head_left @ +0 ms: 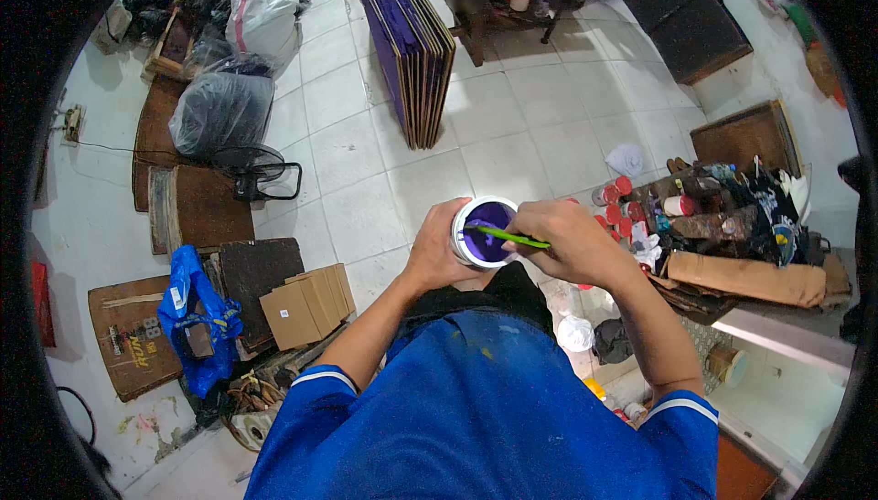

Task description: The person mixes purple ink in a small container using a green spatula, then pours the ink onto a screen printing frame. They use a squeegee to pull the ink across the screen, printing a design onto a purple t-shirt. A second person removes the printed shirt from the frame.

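My left hand (437, 249) is wrapped round the side of a white tub (460, 251), held in front of my waist. Purple paint (483, 246) fills part of the tub and coats its inner wall. Closed over the tub's right side, my right hand (565, 237) grips a bright green flat stick (517, 239). The stick's far end dips into the tub and has purple on it; how deep it goes is hidden.
Thin purple-faced screen frames (412, 70) stand stacked upright on the white tiled floor (352, 157). To the right are red-lidded jars (620, 191) and a cardboard piece (745, 279). On the left are a small fan (261, 169), a blue bag (190, 308) and cardboard boxes (297, 313).
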Action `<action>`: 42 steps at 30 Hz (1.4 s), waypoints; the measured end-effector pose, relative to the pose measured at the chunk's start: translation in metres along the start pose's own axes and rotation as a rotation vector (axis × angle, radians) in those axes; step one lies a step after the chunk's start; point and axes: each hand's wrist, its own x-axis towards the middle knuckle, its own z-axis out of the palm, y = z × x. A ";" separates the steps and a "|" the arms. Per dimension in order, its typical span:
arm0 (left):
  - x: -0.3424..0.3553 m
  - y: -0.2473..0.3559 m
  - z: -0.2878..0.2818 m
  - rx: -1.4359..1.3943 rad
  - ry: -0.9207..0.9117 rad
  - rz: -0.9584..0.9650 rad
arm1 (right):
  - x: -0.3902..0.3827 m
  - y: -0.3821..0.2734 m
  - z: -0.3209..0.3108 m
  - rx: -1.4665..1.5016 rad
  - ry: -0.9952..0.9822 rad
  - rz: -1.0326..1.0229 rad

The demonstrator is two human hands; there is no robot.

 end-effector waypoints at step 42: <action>0.695 -0.066 0.137 -0.105 0.026 0.278 | 0.216 0.447 -0.416 -0.066 0.133 0.093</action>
